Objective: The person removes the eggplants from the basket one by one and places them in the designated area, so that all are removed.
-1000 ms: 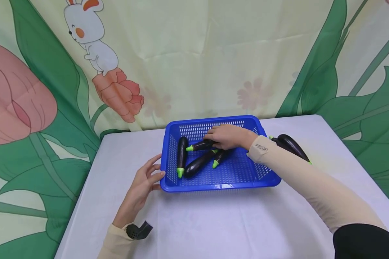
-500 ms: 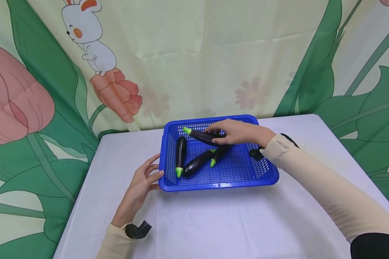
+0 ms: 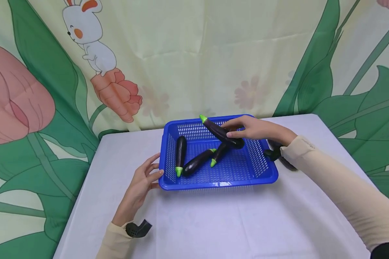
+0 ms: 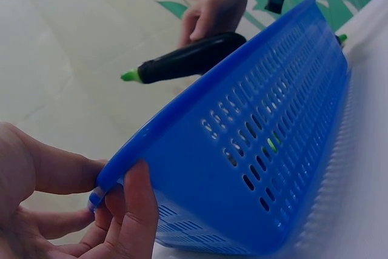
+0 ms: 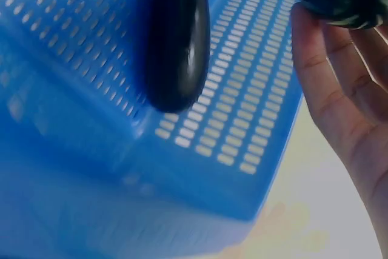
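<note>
My right hand grips a dark purple eggplant with a green stem, lifted over the back of the blue basket. Its stem end points up and left, and in the left wrist view this eggplant stands above the rim. Three more eggplants lie in the basket: one along the left side, one slanted, one near the middle, partly under the held one. At the left end my left hand pinches the basket rim between thumb and fingers, plainly seen in the left wrist view.
To the right of the basket, a dark eggplant on the white tablecloth is mostly hidden by my right forearm. A printed curtain hangs behind the table's far edge.
My right hand has raised the eggplant from the basket's inside and moved it right, its stem end tilting up. My left hand stays at the rim.
</note>
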A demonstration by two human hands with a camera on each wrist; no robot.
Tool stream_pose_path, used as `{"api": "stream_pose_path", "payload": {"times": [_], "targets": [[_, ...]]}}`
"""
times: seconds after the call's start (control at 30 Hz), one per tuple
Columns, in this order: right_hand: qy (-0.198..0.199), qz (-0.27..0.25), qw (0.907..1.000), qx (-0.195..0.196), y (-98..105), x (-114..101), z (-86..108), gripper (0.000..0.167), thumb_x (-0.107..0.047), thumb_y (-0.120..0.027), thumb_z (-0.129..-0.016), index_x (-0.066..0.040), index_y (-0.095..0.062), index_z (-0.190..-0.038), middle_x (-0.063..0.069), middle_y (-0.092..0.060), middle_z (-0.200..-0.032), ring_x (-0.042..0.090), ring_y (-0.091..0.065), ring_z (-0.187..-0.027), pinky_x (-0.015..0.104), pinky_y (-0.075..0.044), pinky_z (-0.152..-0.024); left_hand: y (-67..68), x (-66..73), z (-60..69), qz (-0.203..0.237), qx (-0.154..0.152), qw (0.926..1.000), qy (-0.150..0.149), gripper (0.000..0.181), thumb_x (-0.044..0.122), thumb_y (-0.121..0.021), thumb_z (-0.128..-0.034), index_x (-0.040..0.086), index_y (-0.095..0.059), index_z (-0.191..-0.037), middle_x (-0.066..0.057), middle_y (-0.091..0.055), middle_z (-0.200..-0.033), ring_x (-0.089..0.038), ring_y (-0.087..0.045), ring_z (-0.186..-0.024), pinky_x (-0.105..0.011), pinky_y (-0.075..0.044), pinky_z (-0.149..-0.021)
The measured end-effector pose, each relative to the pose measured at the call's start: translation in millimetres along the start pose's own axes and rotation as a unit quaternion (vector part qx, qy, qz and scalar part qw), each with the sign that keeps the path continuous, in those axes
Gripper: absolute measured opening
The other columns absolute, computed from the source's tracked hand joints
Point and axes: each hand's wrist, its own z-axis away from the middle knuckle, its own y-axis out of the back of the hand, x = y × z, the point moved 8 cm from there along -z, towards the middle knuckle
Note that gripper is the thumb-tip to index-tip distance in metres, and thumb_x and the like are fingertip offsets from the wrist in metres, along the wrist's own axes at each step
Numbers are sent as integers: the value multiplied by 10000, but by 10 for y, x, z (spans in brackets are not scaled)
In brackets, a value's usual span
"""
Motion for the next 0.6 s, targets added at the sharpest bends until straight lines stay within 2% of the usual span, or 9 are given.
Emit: {"api": "stream_pose_path", "payload": {"times": [0.23,0.4,0.5,0.6], "targets": [[-156,-192,9991,342,178,107,232,450,-279,-596,-1068,-128,-579,-1492,112,-586,-1524,340,-483,-1477,579,-379,-1201,-6,-3,2,10,-3,10000,-7,693,137,-673,-1008,253,-366,-1619,-201,-573,-1398,-160,-685,-976,-291,-615,-755],[-492,-359,9966,552,340,203,406,489,-299,-571,-1081,-111,-527,-1531,141,-524,-1578,369,-466,-1487,592,-404,-1181,-9,18,6,-11,22,10000,-3,701,154,-684,-1004,251,-365,-1620,-198,-577,-1397,-160,-685,-978,-288,-611,-755],[-663,-322,9947,721,422,276,514,485,-303,-559,-1087,-113,-526,-1531,139,-558,-1546,340,-537,-1425,520,-482,-1122,-10,12,15,-21,25,10000,3,705,157,-686,-1003,252,-363,-1621,-195,-575,-1389,-158,-682,-974,-287,-610,-752],[-804,-328,9922,891,495,382,625,454,-308,-553,-1089,-149,-553,-1514,108,-633,-1461,212,-625,-1290,345,-538,-1015,-10,7,14,-9,22,10000,-13,701,150,-684,-1002,254,-367,-1619,-197,-577,-1385,-159,-682,-971,-289,-611,-750]]}}
